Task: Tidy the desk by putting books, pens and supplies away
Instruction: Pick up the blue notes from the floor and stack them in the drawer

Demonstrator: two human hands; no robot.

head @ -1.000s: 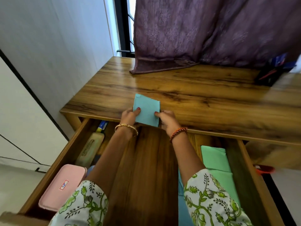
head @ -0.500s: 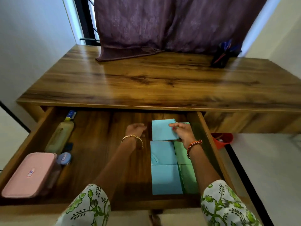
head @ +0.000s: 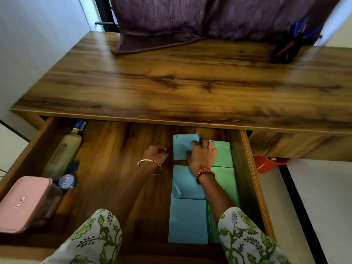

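right hand (head: 202,156) flat, fingers spread, pressing blue pad (head: 183,146) at drawer (head: 247,168) back, beside green pads (head: 223,159), left hand (head: 156,152) curled, grip empty, knuckles on drawer floor, just left of pad

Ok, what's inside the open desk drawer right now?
Inside the drawer: pink case, pale bottle, small round tin, blue pads beside green pads. The right hand and forearm cover part of them.
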